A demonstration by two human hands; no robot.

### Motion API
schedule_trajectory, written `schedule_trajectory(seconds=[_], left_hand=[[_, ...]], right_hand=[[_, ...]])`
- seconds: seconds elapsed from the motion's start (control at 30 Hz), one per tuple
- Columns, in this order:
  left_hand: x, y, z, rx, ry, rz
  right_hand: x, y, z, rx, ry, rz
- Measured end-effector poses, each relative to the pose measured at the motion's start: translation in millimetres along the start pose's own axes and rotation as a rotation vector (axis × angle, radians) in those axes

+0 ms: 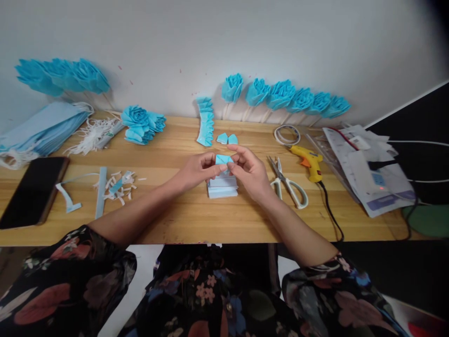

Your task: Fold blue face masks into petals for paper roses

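Between my two hands I pinch a small folded piece of blue mask fabric (223, 160). My left hand (199, 169) grips its left side, thumb in front. On its right side, the thumb and fingers of my right hand (249, 172) are closed, with a diagonal fold showing between. Just below, a stack of pale cut fabric pieces (222, 188) lies on the wooden table, partly covered by my fingers. Two folded blue petals (227, 139) rest beyond my hands. Behind them to the left stands a row of overlapping folded petals (205, 121).
Scissors (286, 182) and a yellow glue gun (308, 163) lie right of my hands. Blue fabric roses (280, 95) on sticks lean against the wall. Leftward are a phone (33, 192), white scraps (121, 185), elastic cords (96, 133) and face masks (49, 126).
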State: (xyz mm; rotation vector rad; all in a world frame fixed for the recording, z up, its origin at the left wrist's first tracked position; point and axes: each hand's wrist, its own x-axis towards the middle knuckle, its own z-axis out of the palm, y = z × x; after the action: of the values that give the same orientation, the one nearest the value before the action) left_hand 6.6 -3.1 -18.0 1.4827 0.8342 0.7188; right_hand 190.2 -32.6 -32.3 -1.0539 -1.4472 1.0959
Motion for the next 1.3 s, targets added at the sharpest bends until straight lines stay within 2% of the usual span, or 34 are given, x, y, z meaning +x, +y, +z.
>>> schedule_trajectory(seconds=[0.43,0.63,0.97,1.07,1.17,1.3], left_hand=[[4,-8,-3.6,-0.071,0.109,-0.044],[4,-10,-5.6,-0.033,0.104,-0.046],[-1,-3,-3.4,0.018,0.089,-0.023],[0,-5,-4.3,0.03,0.141,-0.023],[0,-4,-4.6,0.0,0.192,-0.033],[-3,2,-2.5,-0.004,0.183,-0.045]], right_hand=[[-1,3,0,0.024,-0.057,0.014],[-1,3,-2,-0.054,-0.101,0.005],[0,8,-1,-0.063,-0.078,0.015],[1,8,-2,-0.105,-0.075,-0.009],[6,3,-22,-0.233,0.061,-0.082],[5,-6,-77,-0.402,0.385,-0.084]])
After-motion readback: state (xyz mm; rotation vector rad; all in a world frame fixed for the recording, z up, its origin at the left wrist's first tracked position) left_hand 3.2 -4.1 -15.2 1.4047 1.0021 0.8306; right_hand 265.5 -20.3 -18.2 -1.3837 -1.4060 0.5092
